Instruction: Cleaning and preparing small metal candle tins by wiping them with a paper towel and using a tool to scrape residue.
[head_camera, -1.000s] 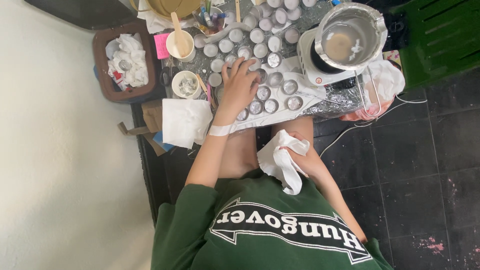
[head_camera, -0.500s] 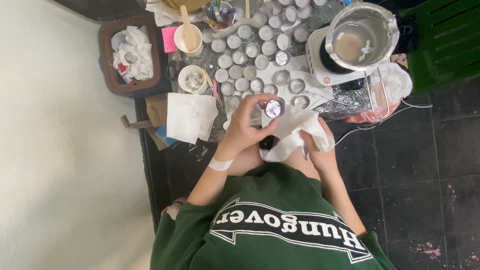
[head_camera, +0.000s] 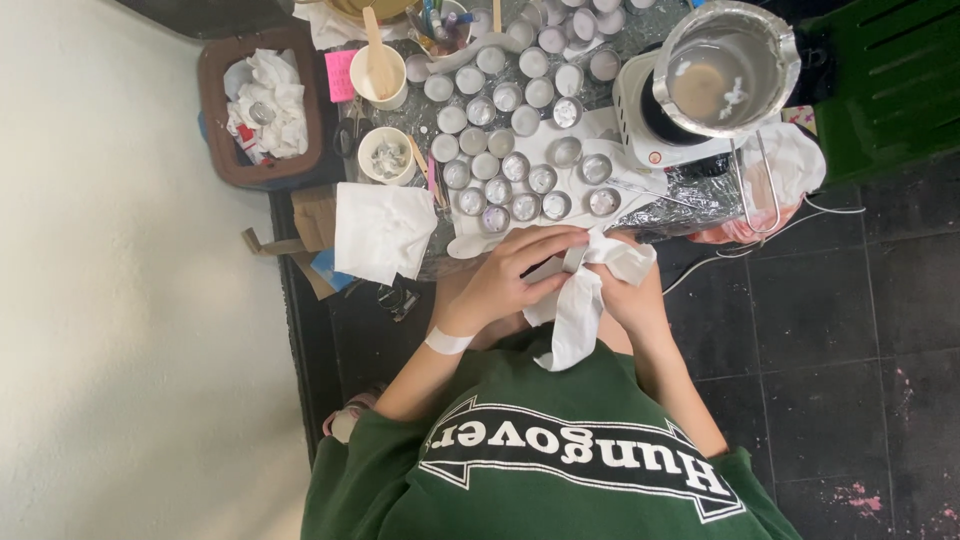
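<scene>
1. The low cluttered surface (head_camera: 700, 200) fills the upper half of the view, with the big silver metal melting pot (head_camera: 725, 65) on its white hotplate at two o'clock.
2. At ten o'clock sits a brown rectangular bin (head_camera: 215, 110) of crumpled white tissue; a loose white paper sheet (head_camera: 380, 230) lies at nine o'clock from the hands.
3. Rows of small round metal candle cups (head_camera: 515, 165) spread across the surface at twelve o'clock.
4. Our right hand (head_camera: 630, 295) is closed around a white wiping cloth (head_camera: 575, 320), whose tail hangs toward six o'clock.
5. Our left hand (head_camera: 510, 280), with a white band at the wrist, pinches one small round metal cup (head_camera: 573, 258) between its fingers, pressed into the cloth just below the surface's near edge.
6. To wipe well, we judge it best to turn the cup steadily against the cloth, grip it by the rim, and keep it clear of the rows.
</scene>
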